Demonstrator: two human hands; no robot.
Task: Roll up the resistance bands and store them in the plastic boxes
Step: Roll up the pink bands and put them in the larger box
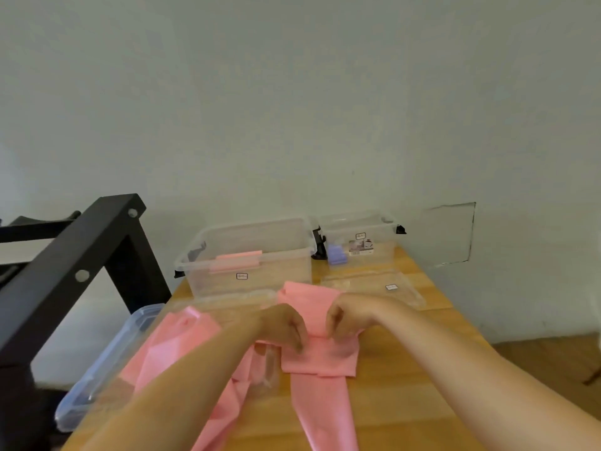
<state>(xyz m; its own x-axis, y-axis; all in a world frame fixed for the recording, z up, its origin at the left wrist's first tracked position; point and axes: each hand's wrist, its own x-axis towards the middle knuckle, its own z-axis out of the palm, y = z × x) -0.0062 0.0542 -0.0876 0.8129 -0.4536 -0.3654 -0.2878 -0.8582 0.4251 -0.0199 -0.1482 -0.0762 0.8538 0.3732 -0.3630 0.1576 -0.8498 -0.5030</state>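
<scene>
In the head view, the pink band lies on the bench straight ahead of us. Its long axis runs from just beyond the hands back toward our body, and the free tail points at the near edge. Our left hand and right hand sit side by side across its width, equally near, fingers curled down and pinching a fold. We judge the roll should follow that axis. The clear box stands just beyond.

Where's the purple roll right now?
Head view: the purple roll lies inside the smaller clear box, against its left wall. That box stands far right, beside the larger clear box and beyond the pink band.
</scene>
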